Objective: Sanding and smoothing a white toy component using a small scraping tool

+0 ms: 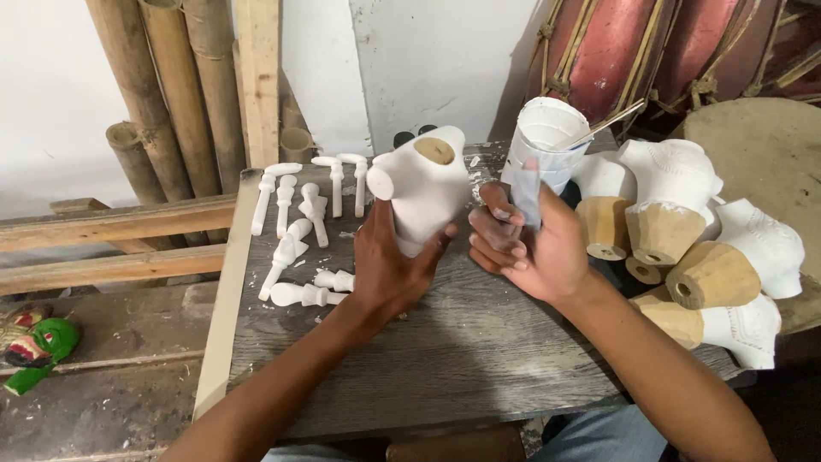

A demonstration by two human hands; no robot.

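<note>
Starting off the left edge of the desk (445, 359): there's a green and red mask (38, 342) lying on the floor, and bamboo poles (162, 94) leaning on the wall behind. On the desk's far left corner you've got a spread of small white-coated limb pieces (299, 231), all fully white as far as I can see, lying apart from each other.

Your left hand (389, 269) is wrapped around the lower end of the white torso piece (423, 188), fingers curled tight on it, holding it upright just above the middle of the desk. It looks coated white all over except the bare wood at the neck hole.

Your right hand (526, 252) sits just beside it, fingers pressed together pinching something thin and pale, can't tell exactly what. Right behind it is the white paint cup (547, 137) with a stick (611, 120) in it, near the far edge.

Along the right edge, the pile of torsos (710, 257) is only half done: white on top, bare wood on the bottoms. So I'd guess limbs finished, this torso close, that pile still needing work.
</note>
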